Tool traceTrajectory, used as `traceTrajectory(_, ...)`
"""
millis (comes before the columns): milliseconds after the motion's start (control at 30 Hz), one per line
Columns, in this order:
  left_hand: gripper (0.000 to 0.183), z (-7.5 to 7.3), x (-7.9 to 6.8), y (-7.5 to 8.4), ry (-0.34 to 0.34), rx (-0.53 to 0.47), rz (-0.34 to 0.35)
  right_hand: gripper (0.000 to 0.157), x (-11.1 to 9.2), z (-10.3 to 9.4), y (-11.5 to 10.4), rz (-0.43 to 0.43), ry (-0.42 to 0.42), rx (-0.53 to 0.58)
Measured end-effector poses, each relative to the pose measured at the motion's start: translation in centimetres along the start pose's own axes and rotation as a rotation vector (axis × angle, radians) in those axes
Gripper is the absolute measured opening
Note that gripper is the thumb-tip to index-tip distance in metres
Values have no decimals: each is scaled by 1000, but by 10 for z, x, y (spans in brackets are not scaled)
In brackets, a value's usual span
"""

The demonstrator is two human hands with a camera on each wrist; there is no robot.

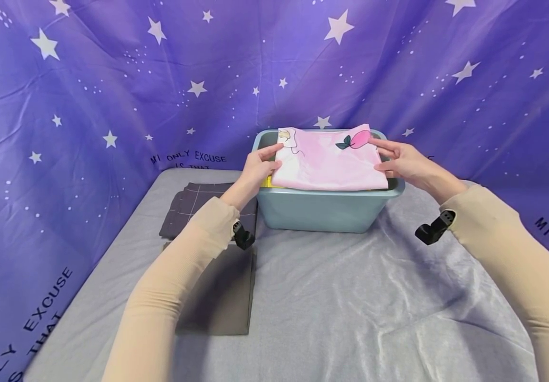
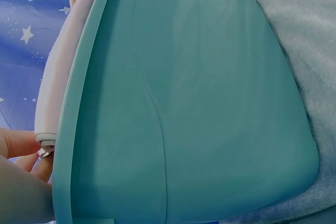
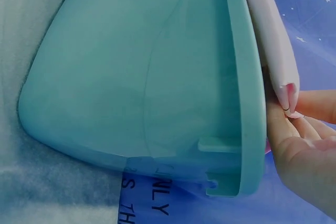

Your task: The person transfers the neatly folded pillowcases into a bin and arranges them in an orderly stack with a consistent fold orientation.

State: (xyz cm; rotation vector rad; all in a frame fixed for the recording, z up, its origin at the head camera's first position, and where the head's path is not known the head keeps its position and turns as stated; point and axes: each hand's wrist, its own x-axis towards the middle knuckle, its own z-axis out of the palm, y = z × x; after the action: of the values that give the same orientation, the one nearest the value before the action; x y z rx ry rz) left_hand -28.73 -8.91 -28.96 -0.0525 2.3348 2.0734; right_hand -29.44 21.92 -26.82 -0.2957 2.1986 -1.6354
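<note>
A folded pink garment (image 1: 327, 162) with a dark-leaved pink print lies across the top of a blue-green plastic bin (image 1: 322, 209). My left hand (image 1: 261, 167) pinches its left edge, thumb on the near side and fingers farther back. At the opposite edge my right hand (image 1: 400, 162) grips the cloth the same way. Both wrist views show the garment's folded layers (image 2: 46, 139) between thumb and fingers, just above the bin's rim (image 3: 249, 87). Something yellow (image 1: 274, 183) shows under the garment's left front corner; the rest of the bin's inside is mostly hidden.
Left of the bin lies a folded dark checked cloth (image 1: 198, 201), with a folded grey-brown cloth (image 1: 221, 297) nearer me, partly behind my left sleeve. A grey plush cover (image 1: 350, 307) spreads over the table. A purple starred curtain (image 1: 236, 63) hangs close behind the bin.
</note>
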Motion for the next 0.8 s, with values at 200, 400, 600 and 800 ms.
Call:
traceTrajectory(200,45,1,1,1,8,35,8,67,3,0,1,6,-1,-11)
traceTrajectory(400,44,1,2,1,7,58,-4,67,6,0,0,20,-4,-52)
traceTrajectory(600,44,1,4,0,16,93,-34,67,9,2,-2,46,6,-102)
traceTrajectory(800,44,1,8,-2,15,111,-37,66,12,2,-1,51,9,-108)
